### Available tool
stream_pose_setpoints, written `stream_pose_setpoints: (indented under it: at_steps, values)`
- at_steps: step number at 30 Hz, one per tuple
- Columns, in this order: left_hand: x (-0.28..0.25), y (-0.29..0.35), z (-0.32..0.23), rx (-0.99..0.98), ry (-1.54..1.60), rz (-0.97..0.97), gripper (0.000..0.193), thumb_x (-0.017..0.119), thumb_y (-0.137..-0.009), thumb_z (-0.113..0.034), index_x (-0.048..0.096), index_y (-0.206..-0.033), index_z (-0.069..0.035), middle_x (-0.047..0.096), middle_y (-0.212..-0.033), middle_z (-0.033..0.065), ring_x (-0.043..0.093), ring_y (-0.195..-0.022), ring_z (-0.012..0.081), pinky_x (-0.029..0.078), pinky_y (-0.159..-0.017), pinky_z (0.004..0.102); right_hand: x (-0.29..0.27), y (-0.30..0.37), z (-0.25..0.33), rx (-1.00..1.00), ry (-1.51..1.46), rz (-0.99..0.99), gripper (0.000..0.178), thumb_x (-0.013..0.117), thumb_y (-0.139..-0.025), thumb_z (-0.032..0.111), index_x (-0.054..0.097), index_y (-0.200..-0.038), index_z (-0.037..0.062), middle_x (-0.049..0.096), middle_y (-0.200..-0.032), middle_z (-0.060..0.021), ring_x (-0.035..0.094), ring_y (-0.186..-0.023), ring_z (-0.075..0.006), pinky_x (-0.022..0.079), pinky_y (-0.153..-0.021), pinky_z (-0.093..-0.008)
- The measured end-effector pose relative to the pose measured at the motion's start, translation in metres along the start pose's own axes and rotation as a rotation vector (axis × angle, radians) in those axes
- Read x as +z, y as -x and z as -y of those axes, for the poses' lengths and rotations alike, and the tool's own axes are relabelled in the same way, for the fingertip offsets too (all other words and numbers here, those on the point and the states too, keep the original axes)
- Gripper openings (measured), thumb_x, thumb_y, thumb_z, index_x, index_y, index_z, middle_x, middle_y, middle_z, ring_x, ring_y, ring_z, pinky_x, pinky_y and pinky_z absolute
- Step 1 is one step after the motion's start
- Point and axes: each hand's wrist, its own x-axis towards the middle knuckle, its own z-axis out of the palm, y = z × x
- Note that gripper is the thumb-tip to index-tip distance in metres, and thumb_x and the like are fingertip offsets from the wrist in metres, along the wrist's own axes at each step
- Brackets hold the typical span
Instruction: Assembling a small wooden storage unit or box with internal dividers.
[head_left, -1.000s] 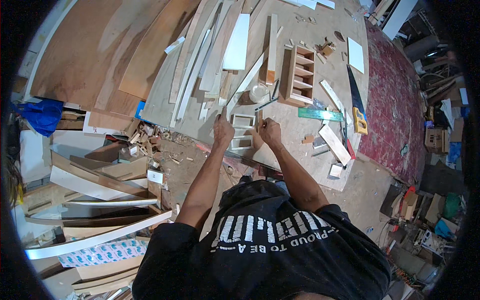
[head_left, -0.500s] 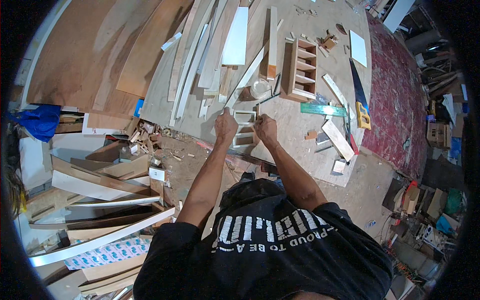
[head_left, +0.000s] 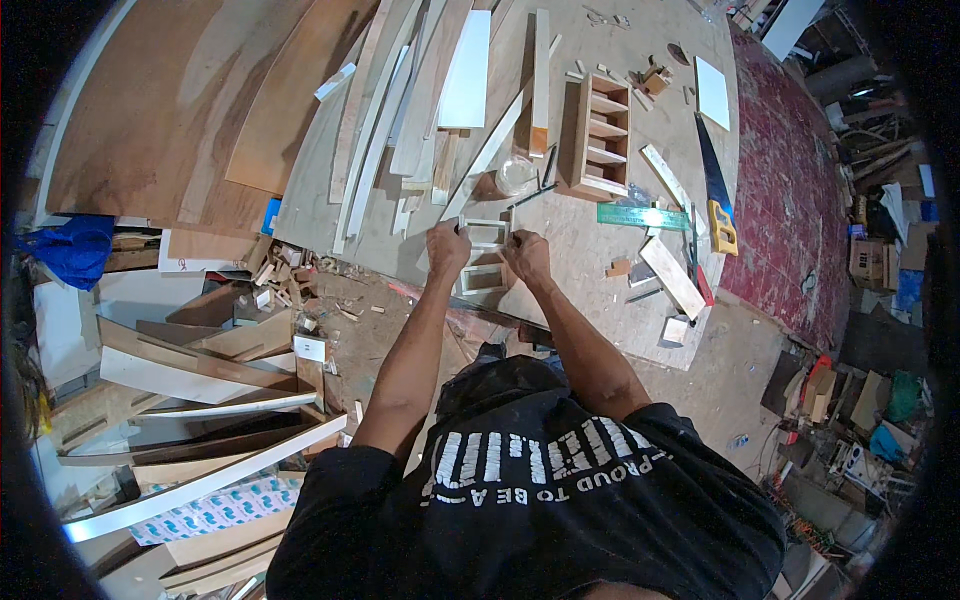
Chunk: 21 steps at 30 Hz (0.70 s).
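Here I am at the small frame [head_left: 486, 246], on the bench [head_left: 575, 275] | my left fingers [head_left: 456, 232] and right fingers [head_left: 516, 241] curl at its sides, clamped or just touching, can't tell | done: looks put together, divided box [head_left: 606, 130] too | left: too small to judge

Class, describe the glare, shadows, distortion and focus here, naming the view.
Head view: glare whitens a spot on the green ruler; head view: shadow falls left of the clear round container; head view: edges of the worktable bow, fisheye-like, and corners go black; head view: left hand and right hand show no strong blur, their finest detail too small to judge.
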Motion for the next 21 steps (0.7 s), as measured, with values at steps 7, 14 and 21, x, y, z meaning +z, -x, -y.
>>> stream_pose_setpoints:
  at_steps: [7, 14, 21]
  values:
    - [0.007, -0.002, 0.009, -0.012, 0.0, -0.075, 0.022, 0.067, -0.083, -0.019, 0.07, -0.091, 0.001, 0.069, -0.085, 0.0249, 0.067, -0.085, 0.0434, 0.052, -0.08, 0.0489, 0.001, -0.003, -0.001, -0.046, -0.004, 0.042, 0.019, 0.062, -0.086, 0.016, 0.068, -0.078, -0.0006, 0.066, -0.074, -0.0237, 0.066, -0.068, -0.0391, 0.052, -0.063, -0.0436]
    - [0.006, -0.007, -0.018, -0.285, -0.101, -0.043, 0.026, 0.073, -0.075, -0.015, 0.072, -0.094, 0.002, 0.071, -0.1, 0.0241, 0.07, -0.092, 0.0399, 0.056, -0.084, 0.0449, -0.001, -0.011, 0.007, 0.105, 0.049, 0.15, 0.026, 0.065, -0.085, 0.025, 0.068, -0.078, 0.0003, 0.067, -0.076, -0.0236, 0.068, -0.072, -0.0388, 0.053, -0.064, -0.0441]
    - [0.006, -0.01, -0.031, -0.335, -0.164, -0.015, 0.024, 0.073, -0.072, -0.012, 0.073, -0.092, 0.002, 0.071, -0.101, 0.0223, 0.071, -0.096, 0.0364, 0.059, -0.083, 0.0416, -0.014, -0.02, 0.048, 0.402, 0.249, 0.179, 0.04, 0.069, -0.081, 0.037, 0.071, -0.09, -0.0024, 0.072, -0.093, -0.025, 0.071, -0.089, -0.039, 0.058, -0.078, -0.0446]
